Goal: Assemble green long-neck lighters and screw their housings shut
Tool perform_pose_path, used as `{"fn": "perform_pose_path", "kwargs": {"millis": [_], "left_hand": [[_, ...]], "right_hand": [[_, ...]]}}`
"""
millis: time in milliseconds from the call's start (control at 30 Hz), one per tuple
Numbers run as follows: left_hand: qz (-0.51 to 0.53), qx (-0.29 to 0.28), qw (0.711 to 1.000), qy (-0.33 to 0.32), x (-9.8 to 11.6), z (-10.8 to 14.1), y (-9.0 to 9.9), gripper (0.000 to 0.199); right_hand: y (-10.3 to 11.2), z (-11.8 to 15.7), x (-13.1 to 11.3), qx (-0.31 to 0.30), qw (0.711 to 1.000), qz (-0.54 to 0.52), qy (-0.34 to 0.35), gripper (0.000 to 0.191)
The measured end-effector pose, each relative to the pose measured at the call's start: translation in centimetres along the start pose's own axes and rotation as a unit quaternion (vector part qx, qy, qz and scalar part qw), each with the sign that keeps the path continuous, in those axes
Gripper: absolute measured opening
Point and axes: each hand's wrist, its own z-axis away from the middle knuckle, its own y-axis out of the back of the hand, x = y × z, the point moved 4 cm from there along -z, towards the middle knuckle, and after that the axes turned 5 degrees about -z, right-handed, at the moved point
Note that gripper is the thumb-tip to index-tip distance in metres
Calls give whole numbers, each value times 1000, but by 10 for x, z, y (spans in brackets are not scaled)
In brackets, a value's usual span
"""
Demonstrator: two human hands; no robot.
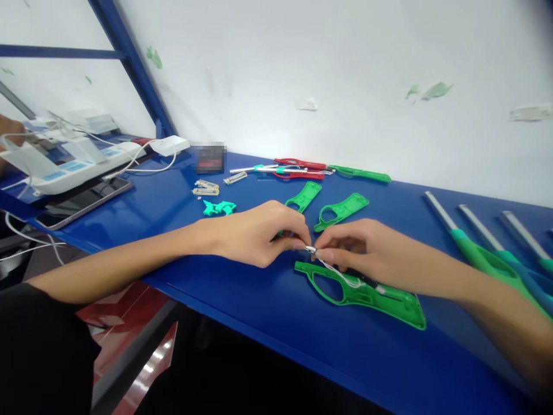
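Near the middle of the blue table, my left hand (265, 233) and my right hand (367, 251) meet fingertip to fingertip. Both pinch a small silvery metal part (310, 249) between them. From it a white wire (341, 276) loops down under my right hand. A green plastic half-shell (324, 288) with an oval opening lies open side up just below my hands. The wire and a black piece (365, 280) rest over this shell, partly hidden by my right hand. Two more green shell pieces (345, 210) (307, 195) lie just beyond my fingers.
Teal pieces (219, 208), clear parts (205, 191) and red shells (300, 163) lie behind my hands. Several metal-tipped green tools (470, 253) stand at the right. A phone (82, 202) and white power strip (86, 167) are left; another person's hand (11, 129) shows at the far left.
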Motion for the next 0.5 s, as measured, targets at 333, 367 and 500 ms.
{"fn": "perform_pose_path", "kwargs": {"millis": [333, 367, 500], "left_hand": [[12, -3, 1000, 3, 1, 1, -2, 20], [13, -3, 1000, 2, 1, 1, -2, 19], [19, -5, 1000, -1, 2, 0, -2, 18]], "right_hand": [[-1, 1, 0, -1, 1000, -3, 2, 16], [-1, 1, 0, 0, 1000, -2, 2, 16], [-1, 2, -2, -7, 1000, 5, -3, 19]]}}
